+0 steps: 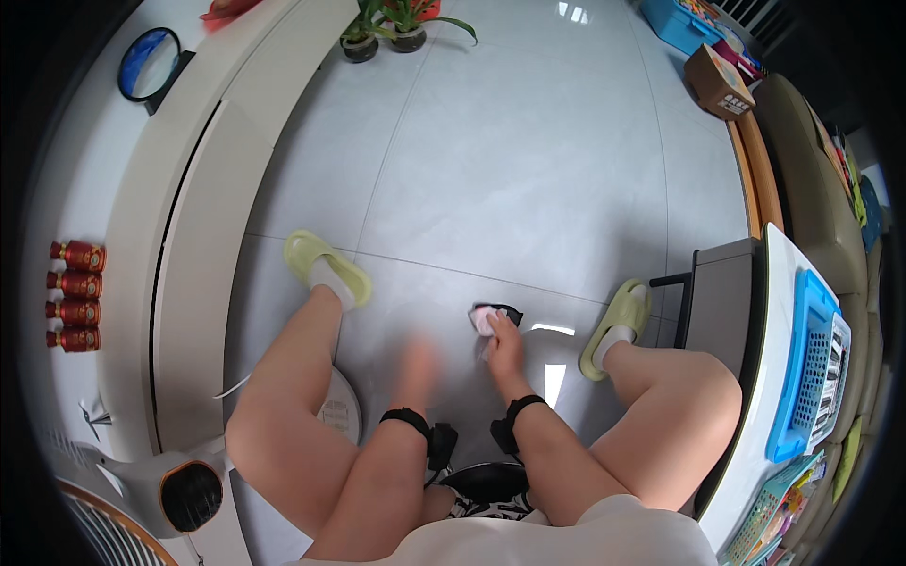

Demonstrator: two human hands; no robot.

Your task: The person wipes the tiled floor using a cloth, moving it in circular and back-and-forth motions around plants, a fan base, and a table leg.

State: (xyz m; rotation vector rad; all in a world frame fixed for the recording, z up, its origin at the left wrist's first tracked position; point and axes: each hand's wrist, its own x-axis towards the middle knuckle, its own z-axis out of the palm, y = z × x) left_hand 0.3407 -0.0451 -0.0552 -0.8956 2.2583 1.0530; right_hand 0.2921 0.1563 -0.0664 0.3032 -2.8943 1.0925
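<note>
My right hand (505, 348) grips a small pale pink item (484, 320) above the tile floor. A black piece (511, 312) shows just beyond its fingers, against the pink item; whether the two are joined I cannot tell. Motion blurs my left hand (420, 361), which is left of the right hand and apart from it. Its fingers cannot be made out. A black strap with a small box (442, 446) is around the left wrist, and a similar strap (515, 424) is around the right.
Pale green slippers (327, 267) are on my feet. A long white cabinet (205, 276) runs along the left, with a fan (191, 495) near its close end. At right stands a white-topped table (761, 396) bearing a blue tray (784, 424). Potted plants (408, 39) stand ahead.
</note>
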